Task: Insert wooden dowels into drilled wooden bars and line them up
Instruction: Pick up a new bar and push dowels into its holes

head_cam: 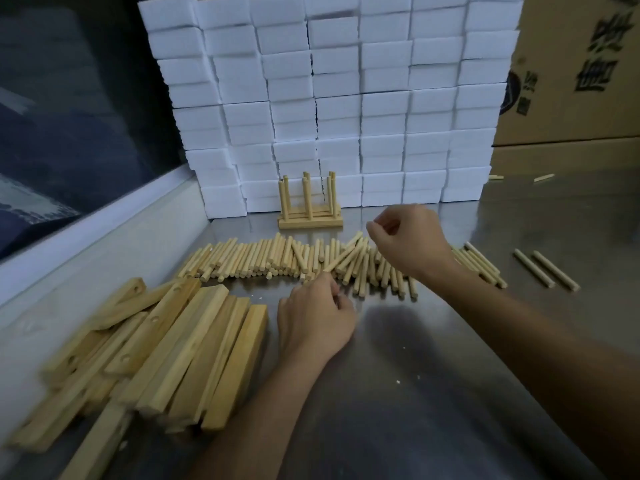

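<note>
Both hands work the dowel row [277,258] on my counter [433,341]: left hand [317,318] pinches one dowel [341,258] slanting across it, right hand [408,240] hovers above, fingers curled; whether it holds anything I cannot tell; drilled bars [166,344] lie left.

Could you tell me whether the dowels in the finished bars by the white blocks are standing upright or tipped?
Upright: the dowels rise vertically from the bars lying flat on the table.

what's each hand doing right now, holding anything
Left hand: pinching the near end of one dowel that lies across the dowel pile.
Right hand: fingers curled above the pile; whether it holds anything cannot be told.
</note>
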Demonstrator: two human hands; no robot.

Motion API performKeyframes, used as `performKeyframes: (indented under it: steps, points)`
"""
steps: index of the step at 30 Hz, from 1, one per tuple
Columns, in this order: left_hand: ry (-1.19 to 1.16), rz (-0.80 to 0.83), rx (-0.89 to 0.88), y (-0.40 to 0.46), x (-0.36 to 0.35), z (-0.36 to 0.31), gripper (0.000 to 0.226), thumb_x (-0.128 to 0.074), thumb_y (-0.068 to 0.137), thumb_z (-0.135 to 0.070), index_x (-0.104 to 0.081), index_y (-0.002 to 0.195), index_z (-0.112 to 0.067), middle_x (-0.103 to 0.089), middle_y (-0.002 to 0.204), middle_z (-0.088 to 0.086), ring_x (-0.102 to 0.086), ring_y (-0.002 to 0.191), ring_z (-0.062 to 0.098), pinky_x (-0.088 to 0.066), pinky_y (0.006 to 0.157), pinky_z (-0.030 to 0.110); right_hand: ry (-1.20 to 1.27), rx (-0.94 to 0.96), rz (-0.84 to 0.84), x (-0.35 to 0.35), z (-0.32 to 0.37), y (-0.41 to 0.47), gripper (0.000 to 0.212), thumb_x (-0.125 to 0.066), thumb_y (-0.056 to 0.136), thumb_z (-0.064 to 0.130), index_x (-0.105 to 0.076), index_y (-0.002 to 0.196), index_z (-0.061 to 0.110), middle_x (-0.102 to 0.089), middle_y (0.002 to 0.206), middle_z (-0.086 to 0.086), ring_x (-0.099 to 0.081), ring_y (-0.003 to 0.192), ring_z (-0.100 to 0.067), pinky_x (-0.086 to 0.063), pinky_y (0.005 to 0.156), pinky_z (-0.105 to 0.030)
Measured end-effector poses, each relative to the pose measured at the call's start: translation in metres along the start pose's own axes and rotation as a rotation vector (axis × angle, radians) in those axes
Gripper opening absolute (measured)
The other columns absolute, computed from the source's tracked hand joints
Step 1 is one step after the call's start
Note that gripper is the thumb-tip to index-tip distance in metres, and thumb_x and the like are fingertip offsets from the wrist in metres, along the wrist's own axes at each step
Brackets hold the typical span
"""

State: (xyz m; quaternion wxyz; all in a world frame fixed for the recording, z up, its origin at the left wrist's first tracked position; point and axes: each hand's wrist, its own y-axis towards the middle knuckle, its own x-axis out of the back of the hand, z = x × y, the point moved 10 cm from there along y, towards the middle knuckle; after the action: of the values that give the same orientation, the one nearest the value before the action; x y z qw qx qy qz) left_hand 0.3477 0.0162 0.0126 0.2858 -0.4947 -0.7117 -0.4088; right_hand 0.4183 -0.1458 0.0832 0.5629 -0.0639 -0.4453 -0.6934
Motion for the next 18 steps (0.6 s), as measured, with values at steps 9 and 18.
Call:
performKeyframes:
  steps: [9, 18]
  points:
    - [0.200, -0.046, -0.123, -0.011, 0.005, -0.018, 0.014, -0.046, 0.094, -0.032, -0.055, 0.095, -0.022, -0.061, 0.096, -0.002, -0.056, 0.091, 0.022, -0.045, 0.086, 0.042, 0.059, -0.063, -0.124, 0.047, -0.040, -0.075, 0.013, -0.066, 0.093, 0.022, -0.074, 0.085, 0.015, -0.067, 0.071, 0.010, -0.063, 0.069, -0.004, -0.057, 0.072, -0.034]
    - [0.610, -0.014, 0.086, -0.020, 0.021, -0.005, 0.040, -0.047, 0.092, -0.043, -0.055, 0.122, -0.019, -0.054, 0.127, 0.008, -0.048, 0.116, 0.029, -0.033, 0.094, 0.054, 0.096, -0.068, -0.100, 0.044, -0.046, -0.080, 0.013, -0.067, 0.093, 0.020, -0.072, 0.082, 0.017, -0.066, 0.070, 0.012, -0.062, 0.068, -0.002, -0.044, 0.063, -0.015]
